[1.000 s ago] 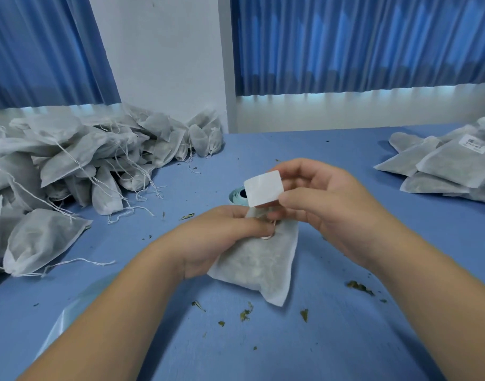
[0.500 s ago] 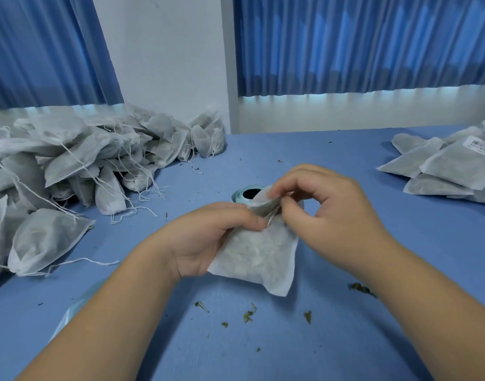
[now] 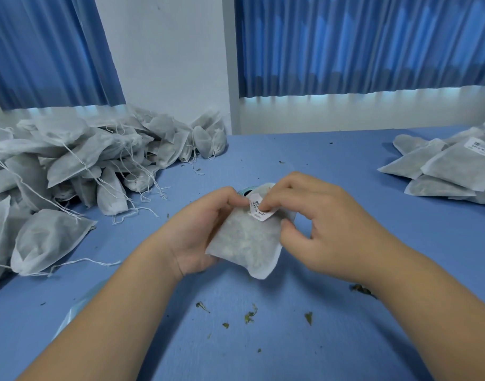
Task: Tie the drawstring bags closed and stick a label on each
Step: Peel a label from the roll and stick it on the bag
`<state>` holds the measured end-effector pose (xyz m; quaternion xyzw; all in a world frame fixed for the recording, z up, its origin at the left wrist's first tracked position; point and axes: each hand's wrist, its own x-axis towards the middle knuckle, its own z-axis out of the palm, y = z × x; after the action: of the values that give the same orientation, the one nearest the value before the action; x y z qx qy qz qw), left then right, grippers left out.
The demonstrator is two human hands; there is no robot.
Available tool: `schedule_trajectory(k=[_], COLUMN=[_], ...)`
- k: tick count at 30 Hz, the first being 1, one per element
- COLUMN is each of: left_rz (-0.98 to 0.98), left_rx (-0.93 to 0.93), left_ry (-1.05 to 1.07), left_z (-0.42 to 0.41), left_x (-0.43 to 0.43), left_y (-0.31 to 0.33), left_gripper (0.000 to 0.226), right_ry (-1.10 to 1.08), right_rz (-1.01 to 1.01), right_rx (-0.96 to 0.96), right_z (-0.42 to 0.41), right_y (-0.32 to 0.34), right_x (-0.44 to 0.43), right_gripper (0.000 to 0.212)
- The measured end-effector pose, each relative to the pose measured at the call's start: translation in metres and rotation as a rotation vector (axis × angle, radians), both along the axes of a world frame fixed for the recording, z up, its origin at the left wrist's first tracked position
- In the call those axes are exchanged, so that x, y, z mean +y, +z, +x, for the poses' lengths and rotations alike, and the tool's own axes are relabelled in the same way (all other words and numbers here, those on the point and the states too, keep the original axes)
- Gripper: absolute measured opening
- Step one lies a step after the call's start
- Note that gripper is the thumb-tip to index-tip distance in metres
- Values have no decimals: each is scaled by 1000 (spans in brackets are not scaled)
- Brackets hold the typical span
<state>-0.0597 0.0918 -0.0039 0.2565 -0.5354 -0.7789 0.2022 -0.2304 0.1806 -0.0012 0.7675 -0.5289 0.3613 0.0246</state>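
Over the blue table (image 3: 291, 339), mid-frame, the left hand (image 3: 205, 229) grips the drawstring bag (image 3: 244, 243) by its left edge, fingers curled round the top. The right hand (image 3: 318, 224) pinches the bag's upper right, a curled fingertip pressing the label (image 3: 259, 211) onto it and the thumb at the bag's right edge. The label's lower corner is not flat. Untied bags (image 3: 84, 166) are piled left, labelled bags (image 3: 450, 169) stacked right, and leaf crumbs (image 3: 248, 317) lie near.
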Motion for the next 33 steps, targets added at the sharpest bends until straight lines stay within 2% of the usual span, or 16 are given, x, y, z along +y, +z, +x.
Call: schedule_trajectory(k=[3,5,8,10,12,15,17,20,24,27,33], left_rz=[-60,-154,-267,-296,-315,-397,-479,-561,-544,-529,-565], left_rx=[-5,-34,-58,-52,-23,1,-18,-23,29,5,-62], left_ry=[-21,56,147,189,219,288,346,383,385,382,404], left_z=[-1,-2,-4,-4,-5,-8,-11,-14,-12,-12,-16], left_x=[0,1,2,2,3,7,8,8,8,8,11], left_y=[-1,-3,-5,-5,-5,-6,-8,-10,-10,-12,-14], left_gripper=[39,31,18,20,22,26,27,28,28,29,37], right_ry=[-3,5,-29,-109,-192,-213,-199,-146,55,53,6], right_rz=[16,6,-8,-16,22,203,345,477,635,609,474], right_rx=[12,-33,-208,-262,-320,-644,-823,-982,-1172,-1197,-1104], right_z=[0,2,7,9,10,10,9,7,2,-4,-2], right_y=[0,-2,-5,-7,-9,-9,-9,-9,-5,-4,-9], right_x=[0,-1,-4,-7,-11,-14,-15,-15,-14,-15,-15], right_gripper=[35,29,9,13,29,59,69,64,56,47,38])
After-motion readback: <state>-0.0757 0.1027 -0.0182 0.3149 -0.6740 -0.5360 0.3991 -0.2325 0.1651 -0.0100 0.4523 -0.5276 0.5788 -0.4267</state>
